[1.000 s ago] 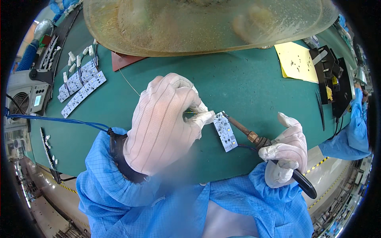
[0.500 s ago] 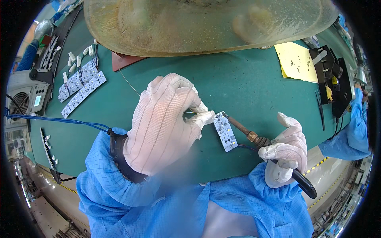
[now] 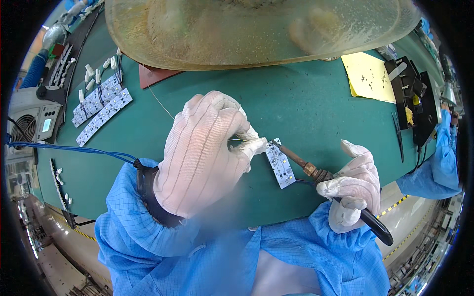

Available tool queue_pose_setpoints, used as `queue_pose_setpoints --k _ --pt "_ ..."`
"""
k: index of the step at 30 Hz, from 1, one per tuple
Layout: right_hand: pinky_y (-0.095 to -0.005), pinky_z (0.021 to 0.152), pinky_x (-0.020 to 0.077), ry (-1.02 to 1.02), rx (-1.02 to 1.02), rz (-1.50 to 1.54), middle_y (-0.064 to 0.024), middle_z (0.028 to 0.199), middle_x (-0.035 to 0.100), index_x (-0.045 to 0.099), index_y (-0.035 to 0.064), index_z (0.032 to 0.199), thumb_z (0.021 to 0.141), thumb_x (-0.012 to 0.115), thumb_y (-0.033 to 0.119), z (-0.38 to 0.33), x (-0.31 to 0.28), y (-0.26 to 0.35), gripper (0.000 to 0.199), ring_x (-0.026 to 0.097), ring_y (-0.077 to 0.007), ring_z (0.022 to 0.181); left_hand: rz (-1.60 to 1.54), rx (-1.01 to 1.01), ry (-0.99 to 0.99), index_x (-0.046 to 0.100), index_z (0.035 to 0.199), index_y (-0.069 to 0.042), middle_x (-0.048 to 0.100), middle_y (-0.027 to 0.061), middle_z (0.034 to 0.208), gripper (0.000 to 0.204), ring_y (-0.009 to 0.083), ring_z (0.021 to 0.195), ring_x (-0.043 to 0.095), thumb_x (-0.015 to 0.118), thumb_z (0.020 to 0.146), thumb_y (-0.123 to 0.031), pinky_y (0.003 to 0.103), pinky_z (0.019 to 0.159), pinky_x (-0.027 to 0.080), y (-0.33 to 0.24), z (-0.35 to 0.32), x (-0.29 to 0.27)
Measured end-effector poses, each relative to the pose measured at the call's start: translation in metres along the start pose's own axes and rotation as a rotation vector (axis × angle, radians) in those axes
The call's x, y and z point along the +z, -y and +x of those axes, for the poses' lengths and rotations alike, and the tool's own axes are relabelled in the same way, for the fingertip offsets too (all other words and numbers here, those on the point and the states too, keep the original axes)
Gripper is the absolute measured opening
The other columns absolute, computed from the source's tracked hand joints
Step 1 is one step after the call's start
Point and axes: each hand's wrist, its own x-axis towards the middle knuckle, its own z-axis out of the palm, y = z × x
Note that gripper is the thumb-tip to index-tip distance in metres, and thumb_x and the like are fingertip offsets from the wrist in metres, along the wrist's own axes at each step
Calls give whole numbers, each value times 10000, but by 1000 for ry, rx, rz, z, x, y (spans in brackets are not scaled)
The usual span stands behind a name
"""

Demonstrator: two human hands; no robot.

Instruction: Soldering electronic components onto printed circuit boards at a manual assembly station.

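My gloved left hand (image 3: pixel 205 153) is closed in a pinch at the upper left corner of a small white circuit board (image 3: pixel 280 167). A thin yellowish wire (image 3: pixel 238 140) shows at its fingers, and a fine wire (image 3: pixel 160 104) runs out from behind the hand to the upper left. In my gloved right hand (image 3: pixel 353 185) is a soldering iron (image 3: pixel 310 169) with a black handle. Its tip meets the top edge of the board, close to my left fingertips. Dark leads leave the board's lower right side and pass under the iron. My fingers hide the exact pinch point.
Several circuit boards (image 3: pixel 104 117) with white connectors lie at the left. A grey machine (image 3: pixel 37 121) with a small screen stands beyond them. A cloudy shield (image 3: pixel 261 39) overhangs the back. Yellow paper (image 3: pixel 369 79), black tweezers (image 3: pixel 398 137) and a black holder (image 3: pixel 424 106) occupy the right.
My right hand and the soldering iron have shifted slightly left, bringing the tip further along the board's top edge toward my left fingers. My left hand stays in place.
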Motion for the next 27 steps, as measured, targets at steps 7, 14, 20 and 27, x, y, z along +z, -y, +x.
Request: queue_pose_setpoints --k 7,14,20,27 --pt "-567 903 468 -57 -9 -15 14 645 644 701 118 715 1023 311 495 2 4 4 624 505 -181 573 23 24 1 634 750 -61 626 117 891 248 306 864 599 818 632 -178 393 804 461 0 0 -2" --pt "-568 897 474 -68 -9 -17 11 635 638 705 121 708 1019 308 503 2 5 5 633 503 -180 578 -1 26 -9 622 765 -61 628 116 905 257 308 879 602 816 624 -154 393 807 464 2 0 -1" --pt "-568 897 474 -33 -17 -30 6 623 631 714 130 716 1016 299 519 2 4 2 643 501 -185 582 26 45 -44 613 772 -60 630 118 896 267 313 858 606 816 623 -149 400 797 470 3 0 2" --pt "-587 943 430 -11 6 -1 7 620 638 709 114 741 1021 232 539 0 -5 4 697 512 -218 625 15 55 -40 609 772 -58 625 115 886 264 313 842 598 815 631 -145 400 778 462 4 2 -3"
